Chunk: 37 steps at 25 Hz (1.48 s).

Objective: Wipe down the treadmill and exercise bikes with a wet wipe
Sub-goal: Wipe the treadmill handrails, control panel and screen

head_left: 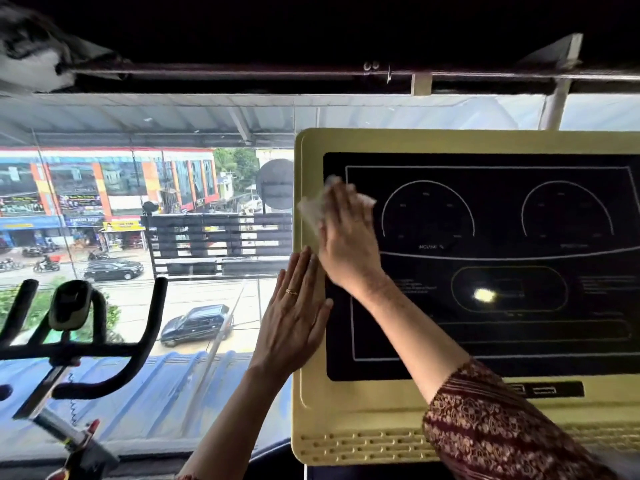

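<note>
Head view, wet wipe (311,211) under flat fingers (341,199) of right hand (346,240), on treadmill console (311,393), left hand (294,313) flat, empty

A pale yellow plastic treadmill panel (363,410)
A thin white wet wipe (311,213) touches its left side, near the top.

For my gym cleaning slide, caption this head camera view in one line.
Right hand presses a wet wipe on the treadmill console screen; left hand rests flat on its frame.
</note>
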Tool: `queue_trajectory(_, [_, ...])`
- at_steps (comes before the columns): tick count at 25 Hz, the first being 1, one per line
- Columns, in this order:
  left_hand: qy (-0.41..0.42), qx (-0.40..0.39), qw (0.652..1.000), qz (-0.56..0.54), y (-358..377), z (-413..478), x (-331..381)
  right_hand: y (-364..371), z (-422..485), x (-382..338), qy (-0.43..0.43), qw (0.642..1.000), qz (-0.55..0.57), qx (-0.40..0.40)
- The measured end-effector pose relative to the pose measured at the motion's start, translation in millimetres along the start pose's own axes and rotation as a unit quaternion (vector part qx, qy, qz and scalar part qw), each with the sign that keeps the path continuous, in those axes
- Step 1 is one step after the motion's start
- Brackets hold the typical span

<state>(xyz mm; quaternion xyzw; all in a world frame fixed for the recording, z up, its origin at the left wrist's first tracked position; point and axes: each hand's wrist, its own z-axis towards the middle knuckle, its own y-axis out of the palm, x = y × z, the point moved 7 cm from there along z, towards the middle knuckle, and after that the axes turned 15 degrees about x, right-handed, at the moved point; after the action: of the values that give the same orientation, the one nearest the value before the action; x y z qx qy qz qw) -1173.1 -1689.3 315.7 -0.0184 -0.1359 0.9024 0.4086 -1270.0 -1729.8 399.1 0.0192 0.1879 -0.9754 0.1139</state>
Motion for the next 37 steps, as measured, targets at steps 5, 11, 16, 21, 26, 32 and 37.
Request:
queue_trajectory(5, [-0.023,0.029,0.999,-0.007,10,17,-5,-1,51,7,-0.104,0.992,-0.075,-0.013])
queue_trajectory(11, [-0.031,0.04,0.999,-0.006,13,13,-6,-27,-17,61,0.132,0.99,-0.037,0.04])
queue_trajectory(16, [-0.027,0.022,0.999,-0.002,2,-15,-3,-37,-104,51,-0.004,0.998,-0.054,-0.022])
queue_trajectory(21, [-0.059,-0.014,0.998,-0.022,-12,-65,-1,-38,-173,22,0.153,0.987,-0.035,-0.048])
queue_trajectory(26, [-0.101,-0.034,0.99,-0.087,-24,-108,6,-48,-232,9,-0.043,0.993,-0.08,-0.081])
queue_trajectory(32, [-0.343,-0.035,0.907,-0.243,-47,-165,13,-35,-253,-48,-0.072,0.99,-0.049,-0.109])
queue_trajectory(37, [-0.536,0.059,0.775,-0.331,-52,-179,17,-23,-262,-54,-0.211,0.967,-0.057,-0.133])
